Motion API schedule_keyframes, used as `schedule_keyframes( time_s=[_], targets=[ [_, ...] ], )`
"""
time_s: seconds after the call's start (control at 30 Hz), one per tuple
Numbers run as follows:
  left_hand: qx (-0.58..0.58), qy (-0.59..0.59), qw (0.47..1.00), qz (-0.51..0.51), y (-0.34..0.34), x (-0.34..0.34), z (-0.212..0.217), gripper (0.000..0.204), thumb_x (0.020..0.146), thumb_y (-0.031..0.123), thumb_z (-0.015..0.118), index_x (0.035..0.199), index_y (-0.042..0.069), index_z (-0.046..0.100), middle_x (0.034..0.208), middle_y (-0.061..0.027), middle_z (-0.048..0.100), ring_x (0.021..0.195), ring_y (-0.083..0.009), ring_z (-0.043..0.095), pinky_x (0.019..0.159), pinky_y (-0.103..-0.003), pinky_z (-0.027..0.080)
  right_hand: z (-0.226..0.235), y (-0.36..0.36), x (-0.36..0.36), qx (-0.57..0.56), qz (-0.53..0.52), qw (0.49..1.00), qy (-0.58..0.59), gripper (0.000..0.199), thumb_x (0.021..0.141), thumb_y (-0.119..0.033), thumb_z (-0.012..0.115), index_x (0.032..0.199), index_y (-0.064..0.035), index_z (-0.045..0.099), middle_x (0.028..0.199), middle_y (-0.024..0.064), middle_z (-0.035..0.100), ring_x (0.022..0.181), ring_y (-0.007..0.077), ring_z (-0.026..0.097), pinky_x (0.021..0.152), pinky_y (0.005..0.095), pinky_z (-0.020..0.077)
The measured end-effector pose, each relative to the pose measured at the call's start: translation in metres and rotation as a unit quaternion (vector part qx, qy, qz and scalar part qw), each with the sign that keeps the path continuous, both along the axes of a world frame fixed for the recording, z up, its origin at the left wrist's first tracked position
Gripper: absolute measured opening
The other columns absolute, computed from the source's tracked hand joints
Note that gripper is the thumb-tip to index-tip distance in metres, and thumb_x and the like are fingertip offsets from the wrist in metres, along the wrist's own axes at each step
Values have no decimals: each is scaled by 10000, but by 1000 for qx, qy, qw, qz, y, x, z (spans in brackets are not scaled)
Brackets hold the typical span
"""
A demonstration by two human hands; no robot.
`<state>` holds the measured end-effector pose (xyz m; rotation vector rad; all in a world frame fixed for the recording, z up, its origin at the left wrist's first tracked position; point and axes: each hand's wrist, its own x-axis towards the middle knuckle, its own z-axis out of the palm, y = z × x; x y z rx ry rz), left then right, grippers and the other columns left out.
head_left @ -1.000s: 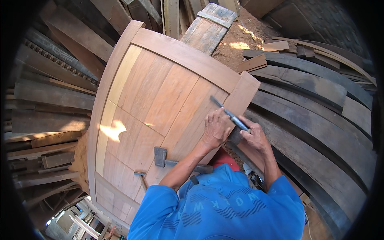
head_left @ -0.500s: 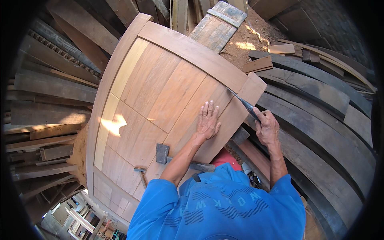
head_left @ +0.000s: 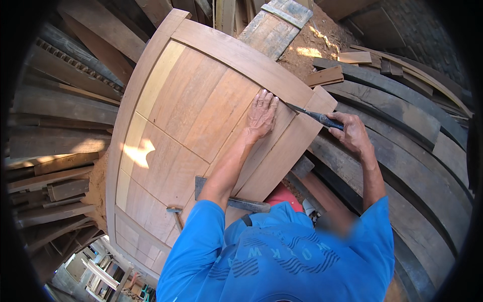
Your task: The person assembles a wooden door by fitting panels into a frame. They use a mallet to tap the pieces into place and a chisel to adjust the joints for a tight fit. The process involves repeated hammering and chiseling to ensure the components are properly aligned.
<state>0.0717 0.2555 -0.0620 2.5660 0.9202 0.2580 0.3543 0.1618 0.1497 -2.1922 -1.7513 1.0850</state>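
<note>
I see no packages, labels, signs or screens here; only bare timber lies about the wooden panel under my hands.

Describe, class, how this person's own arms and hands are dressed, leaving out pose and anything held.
Both the left hand and the right hand are bare, without gloves, rings or a watch. The forearms are uncovered too. Short bright blue sleeves of a T-shirt with a dark wavy printed pattern end just above the elbows.
</note>
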Motion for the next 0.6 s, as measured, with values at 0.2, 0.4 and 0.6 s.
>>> schedule_keyframes(
  time_s=[0.2, 0.4, 0.6],
  targets=[
    [28, -45, 999, -4, 14, 0, 7, 533, 869, 181, 649, 1381, 84, 536, 1408, -202, 482, 1427, -440, 378, 1183, -530, 303, -4, 17, 17, -26, 18, 999, 39, 439, 773, -62, 790, 1200, 13, 717, 1074, 225, 744, 998, 349, 732, 891, 415, 550],
    [44, -44, 998, -7, 30, 8, 13, 358, 826, 133, 639, 1184, 120, 642, 1209, -127, 582, 1247, -365, 499, 1004, -488, 405, -9, 25, 27, -19, 51, 997, 56, 448, 751, -79, 800, 1179, 22, 716, 1085, 241, 736, 1024, 368, 723, 903, 421, 553],
    [42, -33, 998, -15, 38, 13, 19, 209, 833, 134, 616, 1037, 128, 663, 1089, -103, 593, 1111, -318, 527, 909, -458, 411, -15, 38, 38, -44, 58, 995, 69, 464, 725, -107, 808, 1154, 38, 707, 1020, 225, 740, 977, 362, 718, 891, 416, 551]
  ],
)
